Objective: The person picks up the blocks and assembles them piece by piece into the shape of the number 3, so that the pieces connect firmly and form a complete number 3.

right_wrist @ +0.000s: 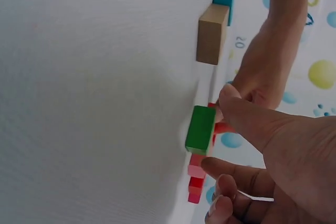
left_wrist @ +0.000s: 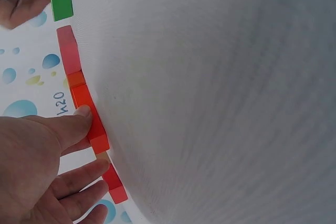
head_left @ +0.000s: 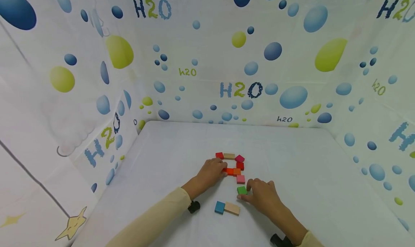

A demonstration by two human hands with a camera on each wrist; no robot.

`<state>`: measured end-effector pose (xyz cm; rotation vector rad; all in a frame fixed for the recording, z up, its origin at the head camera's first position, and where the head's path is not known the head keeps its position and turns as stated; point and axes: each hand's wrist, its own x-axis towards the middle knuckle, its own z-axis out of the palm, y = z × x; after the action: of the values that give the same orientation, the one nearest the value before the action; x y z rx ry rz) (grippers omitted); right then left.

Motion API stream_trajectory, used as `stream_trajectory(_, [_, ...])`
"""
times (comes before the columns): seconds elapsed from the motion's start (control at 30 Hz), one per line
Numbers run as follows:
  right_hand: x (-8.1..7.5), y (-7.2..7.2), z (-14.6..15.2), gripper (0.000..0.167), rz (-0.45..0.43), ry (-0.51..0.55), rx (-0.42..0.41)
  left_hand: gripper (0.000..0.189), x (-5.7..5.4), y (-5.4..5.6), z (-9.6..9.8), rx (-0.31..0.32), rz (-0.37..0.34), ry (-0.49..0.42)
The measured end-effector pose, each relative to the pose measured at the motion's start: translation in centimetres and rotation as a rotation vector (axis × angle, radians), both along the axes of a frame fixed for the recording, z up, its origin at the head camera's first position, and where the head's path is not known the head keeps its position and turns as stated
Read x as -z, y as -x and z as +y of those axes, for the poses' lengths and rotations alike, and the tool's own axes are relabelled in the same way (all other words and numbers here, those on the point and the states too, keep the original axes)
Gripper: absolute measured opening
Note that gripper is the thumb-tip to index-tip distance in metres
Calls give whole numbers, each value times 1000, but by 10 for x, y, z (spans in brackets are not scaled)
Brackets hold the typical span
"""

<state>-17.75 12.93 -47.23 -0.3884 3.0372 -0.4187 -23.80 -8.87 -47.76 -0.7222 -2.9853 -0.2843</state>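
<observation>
My left hand (head_left: 210, 173) is at the left end of a short row, its thumb and index finger on a red-orange block (left_wrist: 90, 111). Beside that block in the row is an orange block (head_left: 237, 171). My right hand (head_left: 264, 196) pinches a green block (head_left: 241, 190) between thumb and index finger, the other fingers curled. This green block lies on the white table just nearer than a pink block (head_left: 240, 179), with a small gap between them. In the right wrist view, the green block (right_wrist: 200, 129) shows its long side.
Farther back, a red block (head_left: 219, 155), a tan block (head_left: 229, 156), a crimson pentagonal block (head_left: 240, 158) and another red block (head_left: 240, 166) form a bent line. Nearer, a blue block (head_left: 219, 207) touches a wooden block (head_left: 232, 209). Patterned cloth (head_left: 207, 52) walls the white table (head_left: 291, 160).
</observation>
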Motion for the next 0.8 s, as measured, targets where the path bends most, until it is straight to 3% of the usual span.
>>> stream_trajectory(0.17, [-2,1,2,49,-62,55,-16,30,-2,-1,0,0,-20,-16])
stream_trajectory(0.33, [-6,0,5,36,-104,102,-46,30,-2,-1,0,1,-20,-13])
stream_trajectory(0.8, [-3,7,3,26,-42,112,5,28,-3,-2,0,-4,-20,-10])
